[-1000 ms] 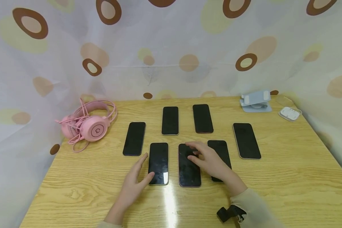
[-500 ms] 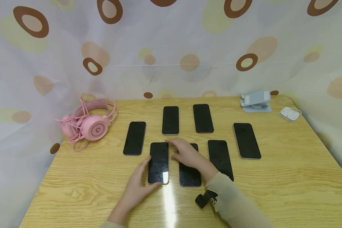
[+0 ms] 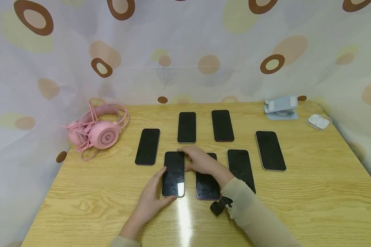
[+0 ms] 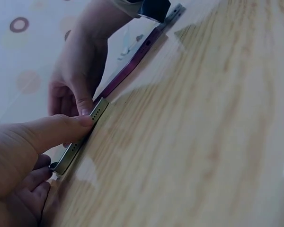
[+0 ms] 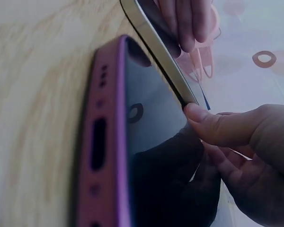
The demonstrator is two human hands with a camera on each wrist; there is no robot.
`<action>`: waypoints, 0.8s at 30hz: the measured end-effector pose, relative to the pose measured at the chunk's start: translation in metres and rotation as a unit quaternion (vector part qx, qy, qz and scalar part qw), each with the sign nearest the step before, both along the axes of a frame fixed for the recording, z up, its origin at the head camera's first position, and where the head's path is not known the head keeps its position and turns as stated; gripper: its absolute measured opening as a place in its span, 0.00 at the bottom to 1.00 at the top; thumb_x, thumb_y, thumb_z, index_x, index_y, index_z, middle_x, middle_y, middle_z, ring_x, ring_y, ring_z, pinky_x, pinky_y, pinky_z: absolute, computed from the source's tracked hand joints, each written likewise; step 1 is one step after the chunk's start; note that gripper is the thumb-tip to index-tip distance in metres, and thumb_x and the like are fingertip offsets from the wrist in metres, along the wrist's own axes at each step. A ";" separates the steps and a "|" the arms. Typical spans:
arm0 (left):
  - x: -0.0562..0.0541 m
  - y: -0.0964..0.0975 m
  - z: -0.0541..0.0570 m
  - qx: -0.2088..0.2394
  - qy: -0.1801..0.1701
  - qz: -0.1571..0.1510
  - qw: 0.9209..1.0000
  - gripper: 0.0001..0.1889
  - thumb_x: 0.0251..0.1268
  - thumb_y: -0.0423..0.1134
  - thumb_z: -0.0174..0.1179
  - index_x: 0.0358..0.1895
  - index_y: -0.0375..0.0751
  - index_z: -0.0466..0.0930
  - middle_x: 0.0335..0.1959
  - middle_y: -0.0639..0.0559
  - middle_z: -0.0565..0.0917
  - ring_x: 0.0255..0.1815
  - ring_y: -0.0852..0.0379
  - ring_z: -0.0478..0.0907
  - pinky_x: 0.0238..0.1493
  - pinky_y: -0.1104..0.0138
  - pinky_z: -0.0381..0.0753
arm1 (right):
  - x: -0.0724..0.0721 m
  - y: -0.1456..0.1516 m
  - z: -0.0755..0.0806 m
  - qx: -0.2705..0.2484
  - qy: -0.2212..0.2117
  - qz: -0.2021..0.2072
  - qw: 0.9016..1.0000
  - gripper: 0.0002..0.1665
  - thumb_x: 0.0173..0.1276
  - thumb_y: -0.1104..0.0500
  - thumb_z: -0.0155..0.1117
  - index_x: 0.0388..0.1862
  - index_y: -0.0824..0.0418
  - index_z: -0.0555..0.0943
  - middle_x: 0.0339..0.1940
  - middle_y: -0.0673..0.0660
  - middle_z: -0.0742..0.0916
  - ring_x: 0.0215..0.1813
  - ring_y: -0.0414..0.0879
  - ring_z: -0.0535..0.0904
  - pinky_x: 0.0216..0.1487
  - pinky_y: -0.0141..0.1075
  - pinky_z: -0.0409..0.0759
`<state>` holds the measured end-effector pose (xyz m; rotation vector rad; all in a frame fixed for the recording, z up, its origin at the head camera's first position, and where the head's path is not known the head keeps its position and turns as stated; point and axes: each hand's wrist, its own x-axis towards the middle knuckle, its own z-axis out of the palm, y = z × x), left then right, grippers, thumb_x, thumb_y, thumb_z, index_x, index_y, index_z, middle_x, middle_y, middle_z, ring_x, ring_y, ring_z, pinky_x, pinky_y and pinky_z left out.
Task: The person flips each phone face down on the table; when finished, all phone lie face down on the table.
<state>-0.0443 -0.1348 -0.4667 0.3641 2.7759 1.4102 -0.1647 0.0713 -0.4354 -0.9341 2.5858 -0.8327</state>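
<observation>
Phone (image 3: 173,175) gripped at opposite corners

A slack left hand (image 3: 151,199) could let the phone slip; a low right hand (image 3: 200,160) could nudge the purple phone (image 3: 208,188), at three o'clock. On the bench (image 3: 89,192), the left clamps the phone's seven-o'clock corner, the right its one-o'clock.

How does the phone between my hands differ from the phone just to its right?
The phone between your hands has a pale edge; the phone to its right has a purple one. Both your left hand and right hand grip the first phone, while neither grips the second. Your right hand partly covers the second; the first shows almost whole. Both phones face up and look dark.
</observation>
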 end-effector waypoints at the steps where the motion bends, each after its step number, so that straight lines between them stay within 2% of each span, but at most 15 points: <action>1: 0.000 0.000 0.000 0.001 -0.001 0.000 1.000 0.48 0.46 0.40 0.76 0.73 0.45 0.59 0.70 0.47 0.65 0.70 0.48 0.61 0.67 0.52 0.62 | -0.001 0.000 0.000 -0.003 0.002 0.001 1.000 0.43 0.51 0.65 0.76 0.67 0.66 0.70 0.46 0.59 0.81 0.39 0.47 0.70 0.48 0.40 0.72; 4: 0.000 0.000 0.001 0.007 -0.010 -0.002 1.000 0.49 0.46 0.40 0.76 0.73 0.47 0.59 0.70 0.47 0.65 0.70 0.48 0.61 0.67 0.51 0.62 | -0.002 0.001 -0.001 -0.023 0.004 0.008 1.000 0.42 0.50 0.67 0.77 0.65 0.66 0.71 0.56 0.59 0.79 0.41 0.48 0.71 0.49 0.41 0.74; 9: -0.001 -0.003 0.002 0.008 -0.025 -0.022 0.999 0.49 0.46 0.43 0.76 0.73 0.48 0.59 0.71 0.48 0.64 0.70 0.50 0.60 0.67 0.53 0.62 | -0.002 0.006 -0.002 -0.070 -0.037 0.008 0.997 0.41 0.50 0.68 0.76 0.64 0.66 0.71 0.55 0.57 0.79 0.37 0.46 0.70 0.42 0.37 0.73; 14: -0.004 -0.008 0.007 0.011 -0.043 -0.041 0.998 0.48 0.46 0.48 0.75 0.73 0.51 0.61 0.70 0.51 0.66 0.69 0.51 0.62 0.67 0.54 0.62 | 0.001 0.014 0.000 -0.122 -0.086 -0.008 0.989 0.38 0.54 0.66 0.74 0.64 0.65 0.71 0.48 0.56 0.78 0.42 0.47 0.72 0.46 0.39 0.75; 16: -0.004 -0.010 0.009 0.013 -0.052 -0.044 0.998 0.47 0.46 0.50 0.75 0.72 0.52 0.61 0.69 0.53 0.66 0.69 0.51 0.62 0.67 0.53 0.62 | 0.002 0.016 0.001 -0.131 -0.083 -0.013 0.988 0.36 0.54 0.63 0.74 0.62 0.65 0.72 0.46 0.56 0.78 0.43 0.47 0.73 0.48 0.40 0.76; 20: -0.006 -0.013 0.012 0.005 -0.064 -0.056 0.996 0.46 0.47 0.55 0.73 0.72 0.55 0.62 0.69 0.53 0.66 0.69 0.52 0.62 0.67 0.53 0.62 | 0.004 0.017 0.004 -0.140 -0.055 -0.009 0.989 0.34 0.55 0.59 0.73 0.61 0.63 0.74 0.52 0.57 0.79 0.49 0.48 0.76 0.52 0.40 0.77; 24: -0.008 -0.013 0.014 0.002 -0.061 -0.072 0.995 0.44 0.48 0.57 0.71 0.71 0.55 0.64 0.68 0.51 0.68 0.68 0.51 0.64 0.67 0.53 0.63 | 0.003 0.016 0.004 -0.156 -0.028 0.011 0.987 0.32 0.57 0.57 0.71 0.61 0.63 0.76 0.58 0.58 0.78 0.54 0.50 0.77 0.55 0.40 0.77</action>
